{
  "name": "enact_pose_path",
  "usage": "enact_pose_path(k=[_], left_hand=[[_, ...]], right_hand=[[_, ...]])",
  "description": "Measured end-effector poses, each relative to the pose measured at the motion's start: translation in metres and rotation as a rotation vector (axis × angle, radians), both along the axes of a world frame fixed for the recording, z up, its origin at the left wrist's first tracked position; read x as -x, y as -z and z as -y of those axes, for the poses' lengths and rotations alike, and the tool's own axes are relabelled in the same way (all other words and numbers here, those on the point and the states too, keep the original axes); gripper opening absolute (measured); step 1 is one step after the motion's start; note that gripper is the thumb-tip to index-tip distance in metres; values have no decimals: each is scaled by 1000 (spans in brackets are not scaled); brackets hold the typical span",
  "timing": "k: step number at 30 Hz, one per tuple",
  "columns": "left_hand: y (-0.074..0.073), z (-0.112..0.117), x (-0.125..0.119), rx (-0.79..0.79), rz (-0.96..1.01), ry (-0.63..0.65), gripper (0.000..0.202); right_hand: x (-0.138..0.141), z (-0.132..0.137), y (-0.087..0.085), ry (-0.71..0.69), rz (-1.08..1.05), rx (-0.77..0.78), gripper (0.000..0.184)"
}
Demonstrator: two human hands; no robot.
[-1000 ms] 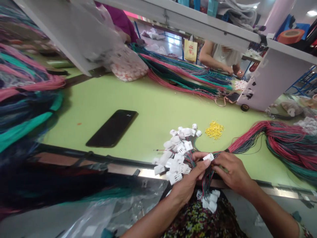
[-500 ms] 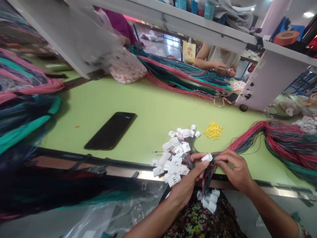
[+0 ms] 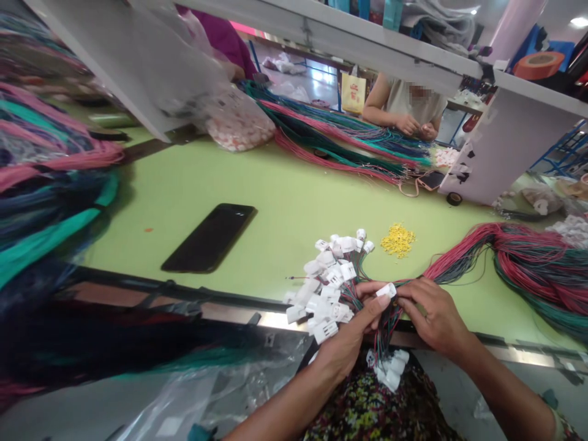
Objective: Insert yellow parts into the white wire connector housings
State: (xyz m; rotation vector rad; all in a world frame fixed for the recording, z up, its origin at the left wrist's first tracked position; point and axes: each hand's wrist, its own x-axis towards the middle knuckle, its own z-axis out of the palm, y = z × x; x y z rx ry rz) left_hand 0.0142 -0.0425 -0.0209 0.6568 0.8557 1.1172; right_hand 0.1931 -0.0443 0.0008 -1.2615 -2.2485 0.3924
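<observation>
The left hand (image 3: pixel 359 326) pinches 1 white plug (image 3: pixel 386 290) near the surface (image 3: pixel 294 190) edge. The right hand (image 3: pixel 434 313) is right beside it; I cannot tell if it grips. Many wires already have plugs; yellow bits (image 3: pixel 398 240) are left piled.

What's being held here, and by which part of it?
The left hand holds a white connector by its housing, thumb against the lower edge. The right hand is close beside it, its grip unclear.

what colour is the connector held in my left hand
The connector in your left hand is white, seen best in the head view.
</observation>
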Motion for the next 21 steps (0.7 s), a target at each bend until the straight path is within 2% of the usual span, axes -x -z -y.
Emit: enact_pose_path(k=[7, 14, 17, 21], left_hand=[[2, 1, 0, 11, 2, 14, 31], [2, 0, -1, 3, 0, 7, 32], [-2, -1, -1, 10, 5, 4, 32], [-4, -1, 0, 30, 8, -3, 33]], right_hand=[[3, 7, 7, 85, 115, -5, 9], [10, 8, 17, 151, 101, -71, 16], [11, 8, 18, 145, -38, -67, 15], [10, 8, 11, 235, -423, 78, 12]])
